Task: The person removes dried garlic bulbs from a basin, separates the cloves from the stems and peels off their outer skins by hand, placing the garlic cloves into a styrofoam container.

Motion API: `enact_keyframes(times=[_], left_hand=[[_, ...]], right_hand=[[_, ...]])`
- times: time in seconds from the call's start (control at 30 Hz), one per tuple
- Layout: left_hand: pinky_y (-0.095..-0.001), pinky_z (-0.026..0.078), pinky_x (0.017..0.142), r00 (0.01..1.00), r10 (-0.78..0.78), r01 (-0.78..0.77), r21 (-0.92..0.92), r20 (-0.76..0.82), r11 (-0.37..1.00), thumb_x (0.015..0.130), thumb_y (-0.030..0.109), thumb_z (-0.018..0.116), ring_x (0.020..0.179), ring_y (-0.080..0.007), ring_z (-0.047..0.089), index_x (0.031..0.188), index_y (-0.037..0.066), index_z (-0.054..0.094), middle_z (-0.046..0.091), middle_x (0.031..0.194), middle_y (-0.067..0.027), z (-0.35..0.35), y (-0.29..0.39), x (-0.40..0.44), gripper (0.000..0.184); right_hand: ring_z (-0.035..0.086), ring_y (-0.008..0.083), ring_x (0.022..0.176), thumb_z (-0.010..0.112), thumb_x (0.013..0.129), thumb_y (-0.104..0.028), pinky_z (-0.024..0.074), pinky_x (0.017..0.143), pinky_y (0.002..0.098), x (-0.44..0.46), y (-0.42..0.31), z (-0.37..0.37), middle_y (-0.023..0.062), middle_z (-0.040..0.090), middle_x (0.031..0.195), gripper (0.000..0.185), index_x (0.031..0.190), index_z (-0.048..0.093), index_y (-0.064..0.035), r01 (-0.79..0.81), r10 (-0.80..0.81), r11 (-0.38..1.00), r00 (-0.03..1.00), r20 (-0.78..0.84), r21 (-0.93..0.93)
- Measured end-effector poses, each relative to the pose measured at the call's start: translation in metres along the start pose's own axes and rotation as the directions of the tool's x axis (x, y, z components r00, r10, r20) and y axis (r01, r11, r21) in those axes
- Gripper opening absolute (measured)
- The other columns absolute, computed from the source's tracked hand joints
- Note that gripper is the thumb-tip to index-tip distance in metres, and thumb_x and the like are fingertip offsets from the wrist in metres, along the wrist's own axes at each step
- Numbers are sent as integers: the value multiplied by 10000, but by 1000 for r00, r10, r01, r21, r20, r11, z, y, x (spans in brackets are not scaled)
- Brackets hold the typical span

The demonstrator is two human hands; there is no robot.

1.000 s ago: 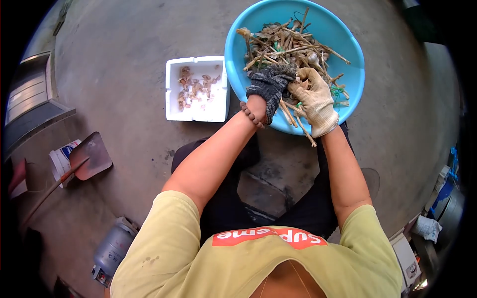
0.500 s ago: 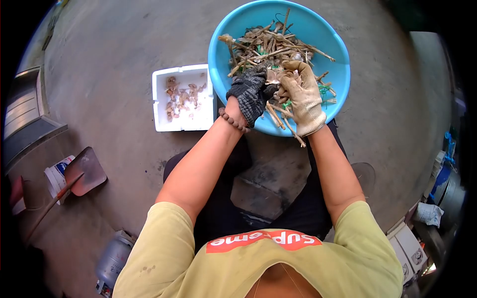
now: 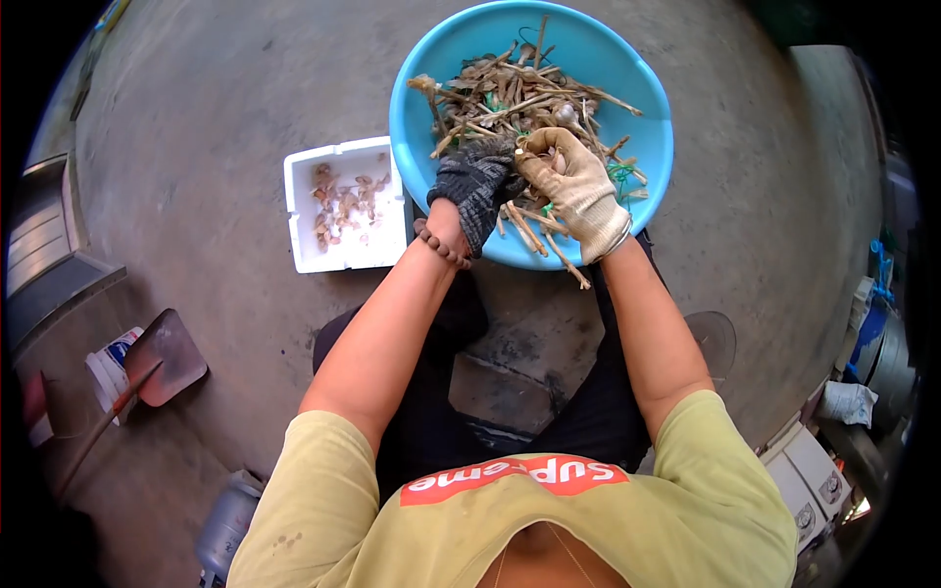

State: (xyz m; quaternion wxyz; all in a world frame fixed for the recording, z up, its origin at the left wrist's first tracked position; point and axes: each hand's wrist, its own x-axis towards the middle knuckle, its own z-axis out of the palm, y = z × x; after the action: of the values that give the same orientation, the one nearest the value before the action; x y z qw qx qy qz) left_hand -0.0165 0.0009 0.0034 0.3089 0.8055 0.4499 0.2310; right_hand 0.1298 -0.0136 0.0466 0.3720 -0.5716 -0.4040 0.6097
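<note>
My left hand [image 3: 477, 188], in a dark grey and black knit glove, is closed over the near part of a blue tub [image 3: 642, 108]. Its fingertips meet those of my right hand [image 3: 573, 186], which wears a cream work glove. Pale garlic cloves [image 3: 558, 161] show in the curled fingers of my right hand. What my left fingers pinch is hidden. Below and beyond both hands lies a heap of dried garlic [image 3: 520, 93] with long stalks, papery skins and bits of green string. A whitish bulb [image 3: 566, 114] shows in the heap.
Left of the tub stands a white foam box [image 3: 299, 211] with loose cloves on its bottom. A shovel [image 3: 167, 358] leans by a white bucket [image 3: 106, 372] at the left. Lower left is a grey gas cylinder [image 3: 227, 524]. Metal pots [image 3: 890, 358] stand at the right edge.
My right fingers have curled further inward, and the piece of garlic seen between my hands no longer shows there. The whole view has shifted slightly, moving tub and box left.
</note>
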Motion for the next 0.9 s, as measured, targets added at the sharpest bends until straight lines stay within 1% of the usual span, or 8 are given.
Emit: enact_keyframes(times=[0.07,0.13,0.2,0.3,0.4,0.5,0.83,0.9], left_hand=[[-374,425,814,999,-20,18,51,40,999,694,48,604,951,-334,515,1009,42,556,566,990,-159,-5,8,2,318],[-372,423,819,995,-75,73,41,63,997,673,36,608,967,-330,512,1031,50,550,563,1004,-161,-9,13,3,363],[-371,424,819,996,-42,36,82,75,996,661,34,612,968,-328,514,1032,51,547,564,1003,-161,3,3,5,377],[-372,426,816,997,31,-40,132,70,990,643,26,611,963,-323,520,1026,51,548,568,996,-158,16,-9,4,389],[-370,430,810,997,73,-75,113,23,991,643,21,602,953,-318,528,1010,49,556,573,984,-153,15,-10,-1,372],[-364,434,809,999,47,-47,64,3,997,649,19,596,948,-315,532,1001,47,562,576,978,-150,3,4,-2,355],[-370,444,783,1000,11,-11,-54,-6,998,662,35,589,914,-326,541,1004,34,558,578,975,-154,-10,13,-4,343],[-377,443,778,1000,17,-16,-34,26,999,666,41,589,910,-335,537,996,28,556,576,970,-162,-9,10,-4,333]], right_hand=[[470,35,604,590,792,-97,425,544,201,-3,-3,2,0,556,726,179,951,547,-26,36,-48,977,998,-50,-211],[493,77,616,587,776,-105,438,572,239,-3,-4,0,35,568,729,212,966,542,-21,51,-63,968,997,-40,-246],[522,158,652,572,751,-108,447,617,286,-5,-13,-2,89,560,772,258,988,534,-14,49,-59,853,998,-3,-520],[534,261,738,554,727,-118,444,689,339,-3,4,-1,145,537,834,302,1008,526,-13,145,-172,813,985,5,-564],[526,311,790,541,724,-115,434,724,362,-3,6,-1,170,522,866,306,1009,521,-7,236,-265,759,963,42,-607],[518,334,820,542,730,-126,422,746,375,-5,0,-1,183,525,885,301,1005,519,-7,246,-248,782,966,76,-572],[516,319,805,602,745,-153,427,730,356,-7,-7,-5,169,529,880,264,953,530,-8,277,-259,809,960,108,-518],[530,267,777,607,766,-156,440,692,329,-9,-8,-4,150,536,866,228,927,536,-11,311,-274,814,950,147,-490]])
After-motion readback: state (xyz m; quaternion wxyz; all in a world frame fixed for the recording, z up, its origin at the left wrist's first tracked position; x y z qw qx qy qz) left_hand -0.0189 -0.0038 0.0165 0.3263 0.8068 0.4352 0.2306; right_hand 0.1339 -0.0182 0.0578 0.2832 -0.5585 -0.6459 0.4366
